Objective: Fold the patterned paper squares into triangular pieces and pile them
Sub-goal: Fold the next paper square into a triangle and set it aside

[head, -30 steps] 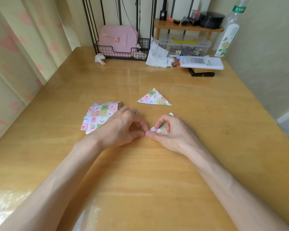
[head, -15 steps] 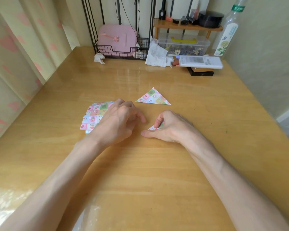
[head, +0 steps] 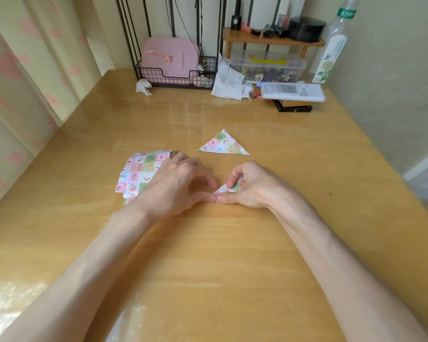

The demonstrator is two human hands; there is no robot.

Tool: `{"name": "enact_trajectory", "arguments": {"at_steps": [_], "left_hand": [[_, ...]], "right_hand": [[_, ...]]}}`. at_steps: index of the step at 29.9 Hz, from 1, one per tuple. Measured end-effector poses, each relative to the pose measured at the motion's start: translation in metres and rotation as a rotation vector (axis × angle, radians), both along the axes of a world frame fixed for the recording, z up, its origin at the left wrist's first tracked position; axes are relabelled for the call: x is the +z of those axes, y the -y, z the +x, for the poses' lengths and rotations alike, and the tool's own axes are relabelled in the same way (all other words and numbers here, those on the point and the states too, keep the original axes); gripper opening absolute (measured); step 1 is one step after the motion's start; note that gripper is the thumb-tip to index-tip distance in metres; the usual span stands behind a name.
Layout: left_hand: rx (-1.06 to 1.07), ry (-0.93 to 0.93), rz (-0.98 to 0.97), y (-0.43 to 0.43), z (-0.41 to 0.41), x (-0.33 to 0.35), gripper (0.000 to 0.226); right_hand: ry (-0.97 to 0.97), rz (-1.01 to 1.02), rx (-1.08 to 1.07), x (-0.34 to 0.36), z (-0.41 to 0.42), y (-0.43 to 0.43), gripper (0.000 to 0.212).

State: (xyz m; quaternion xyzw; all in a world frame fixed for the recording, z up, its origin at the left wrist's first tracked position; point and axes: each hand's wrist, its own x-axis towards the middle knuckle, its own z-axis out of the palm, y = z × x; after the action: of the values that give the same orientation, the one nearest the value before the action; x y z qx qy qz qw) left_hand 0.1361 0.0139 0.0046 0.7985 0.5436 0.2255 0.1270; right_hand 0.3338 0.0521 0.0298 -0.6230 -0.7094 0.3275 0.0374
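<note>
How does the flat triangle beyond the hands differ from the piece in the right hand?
The flat triangle lies untouched and fully in view; the held piece is pinched by the right hand and mostly hidden. The flat triangle sits farther back; the held piece is nearer, its corner at the left hand. Both share the pastel patchwork print.

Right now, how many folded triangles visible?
2. One folded triangle lies alone on the table beyond the hands; a second triangle is pinched by the right hand, mostly covered. Others may hide underneath.

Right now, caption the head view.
Right hand pinches a folded patterned paper piece, left hand at its tip, on a wooden table.
</note>
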Motion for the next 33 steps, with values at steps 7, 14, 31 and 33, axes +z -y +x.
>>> {"name": "enact_trajectory", "arguments": {"at_steps": [7, 14, 31, 33], "left_hand": [[-0.055, -0.003, -0.031, -0.004, 0.000, -0.002, 0.023], [-0.034, 0.067, 0.008, -0.005, 0.005, -0.007, 0.026], [0.005, 0.072, 0.035, -0.004, 0.013, -0.012, 0.017], [-0.001, 0.079, 0.037, -0.003, 0.013, -0.013, 0.019]], "right_hand": [[-0.204, 0.091, -0.028, -0.017, 0.014, 0.000, 0.025], [-0.187, 0.202, 0.022, -0.017, 0.025, 0.008, 0.035], [-0.044, 0.350, 0.040, -0.018, 0.053, 0.016, 0.044], [-0.086, 0.338, 0.024, -0.017, 0.059, 0.016, 0.044]]}}
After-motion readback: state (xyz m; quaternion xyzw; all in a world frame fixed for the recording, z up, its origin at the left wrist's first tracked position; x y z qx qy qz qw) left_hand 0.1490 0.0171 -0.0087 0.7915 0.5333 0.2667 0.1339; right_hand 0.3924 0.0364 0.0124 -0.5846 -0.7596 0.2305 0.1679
